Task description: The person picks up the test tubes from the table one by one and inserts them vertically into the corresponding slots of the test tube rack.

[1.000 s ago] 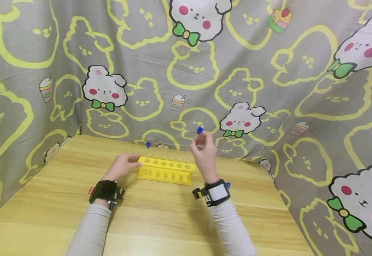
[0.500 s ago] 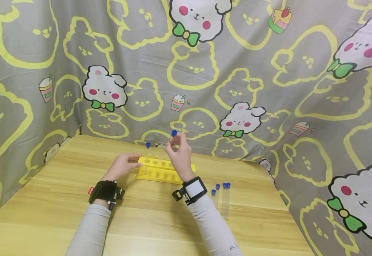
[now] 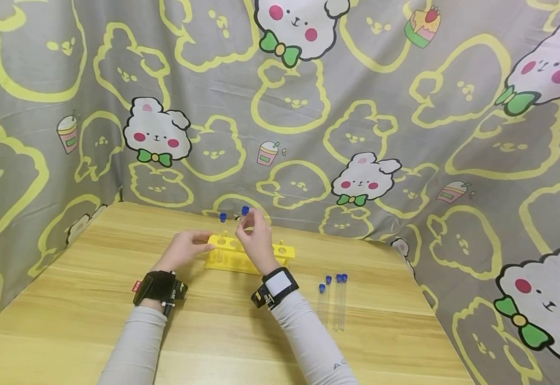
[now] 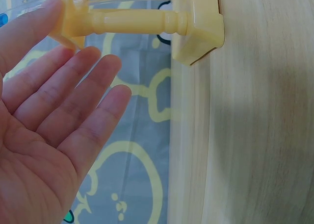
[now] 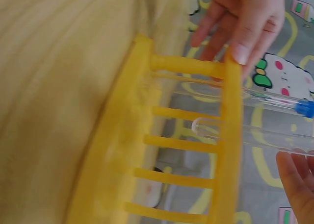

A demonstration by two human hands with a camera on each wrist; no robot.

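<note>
Item: blue-capped test tube (image 3: 244, 218), pinched near its cap in my right hand (image 3: 257, 243), its rounded bottom just entering the second hole of the yellow rack (image 3: 280, 251). My left hand (image 3: 183, 250), fingers straight, steadies the rack's end. Risk, by my judgement: a tilted tube jams against the hole's rim or tips the rack.

Makeshift home-style recording corner w/ lab props, not a real lab. Cartoon bunny-print grey/yellow cloth (image 3: 366, 107) hangs as backdrop round the far and side edges of a light wood table (image 3: 212, 331). Lab bits: yellow test-tube rack (image 3: 280, 250) near table's far edge, blue-capped tubes (image 3: 334, 299) toward its right edge.
</note>
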